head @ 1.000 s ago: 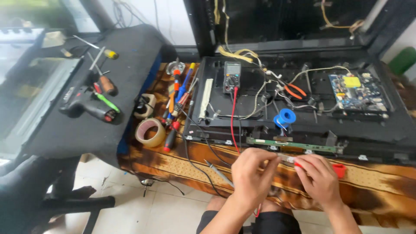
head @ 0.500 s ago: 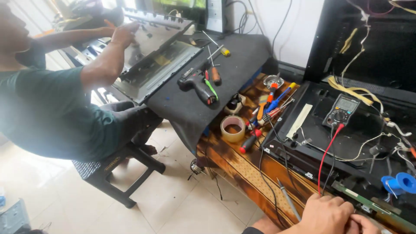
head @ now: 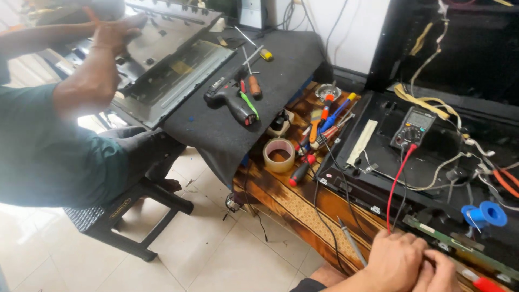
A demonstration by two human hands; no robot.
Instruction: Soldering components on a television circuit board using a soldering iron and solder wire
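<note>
Head view: left hand and right hand curl together at the bench edge, grip unclear, floor open leftward; bowl contents unclear.

The view swung left: both hands, the left hand and right hand, slid from the near middle to the near right corner, pressed together. A co-worker's hand came into sight at far left, on a metal panel. The multimeter shifted right.
</note>
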